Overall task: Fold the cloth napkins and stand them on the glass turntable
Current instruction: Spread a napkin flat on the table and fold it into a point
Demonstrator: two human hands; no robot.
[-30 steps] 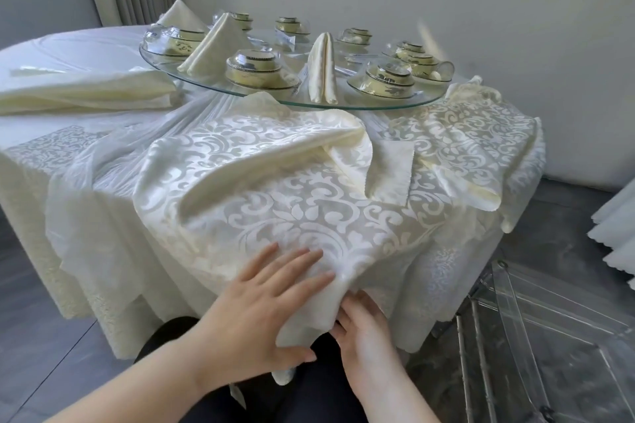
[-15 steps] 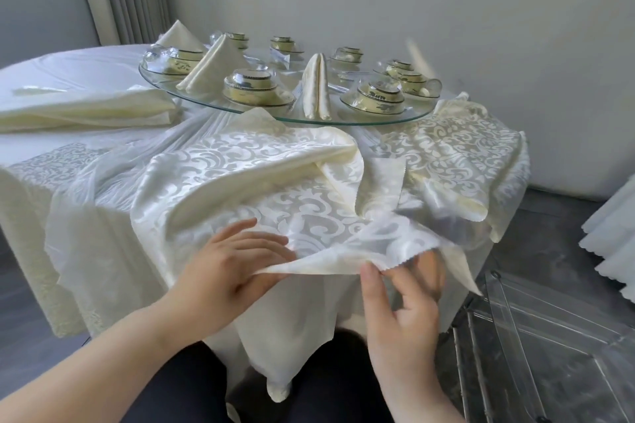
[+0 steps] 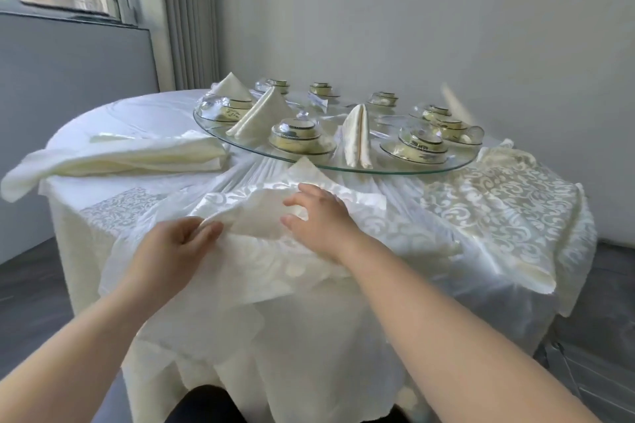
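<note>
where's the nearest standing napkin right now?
Head view, centre: the standing napkin sits at the near rim of the glass turntable, between two bowl sets, just beyond the right hand.

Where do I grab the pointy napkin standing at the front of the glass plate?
Pinch the standing napkin near its top, coming straight down from above. It is tall and narrow, and the left bowl and right bowl sit close beside it on the turntable, so a sideways reach would likely bump them.
</note>
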